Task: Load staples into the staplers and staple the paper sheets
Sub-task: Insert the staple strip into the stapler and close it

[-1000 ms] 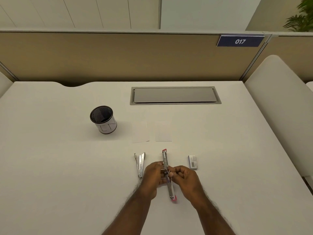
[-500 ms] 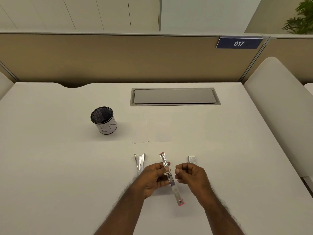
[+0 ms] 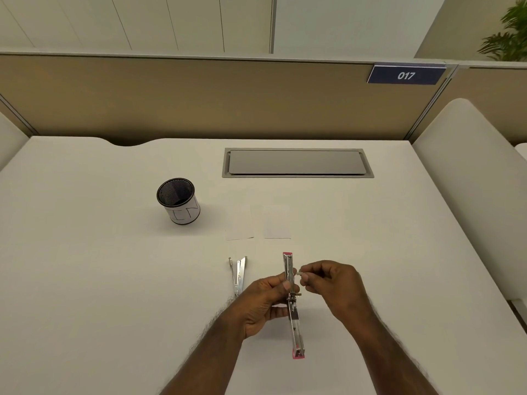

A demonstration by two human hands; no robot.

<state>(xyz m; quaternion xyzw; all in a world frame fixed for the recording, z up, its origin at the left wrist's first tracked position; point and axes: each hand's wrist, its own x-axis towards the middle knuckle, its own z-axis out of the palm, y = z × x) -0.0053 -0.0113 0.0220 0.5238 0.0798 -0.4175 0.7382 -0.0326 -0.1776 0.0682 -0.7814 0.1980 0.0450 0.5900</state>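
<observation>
A pink stapler (image 3: 293, 317) is swung fully open into one long strip, its metal channel facing up. My left hand (image 3: 263, 303) grips it at the hinge, just above the table. My right hand (image 3: 330, 286) pinches a small strip of staples (image 3: 300, 272) beside the far half of the channel. A second, silver stapler (image 3: 238, 275) lies open in a V on the table to the left. Two small white paper sheets (image 3: 239, 223) (image 3: 276, 222) lie side by side farther back. The staple box is hidden behind my right hand.
A black mesh pen cup (image 3: 178, 201) with a white label stands at the left. A grey cable hatch (image 3: 296, 163) is set into the white desk (image 3: 85, 280) near the back. A tan partition closes the far edge, and a white chair back (image 3: 467, 178) rises at the right.
The pink stapler has swung back to lie straight along my view, lifted slightly. My right hand has moved up beside its far half, pinching the staple strip, and covers the staple box.
</observation>
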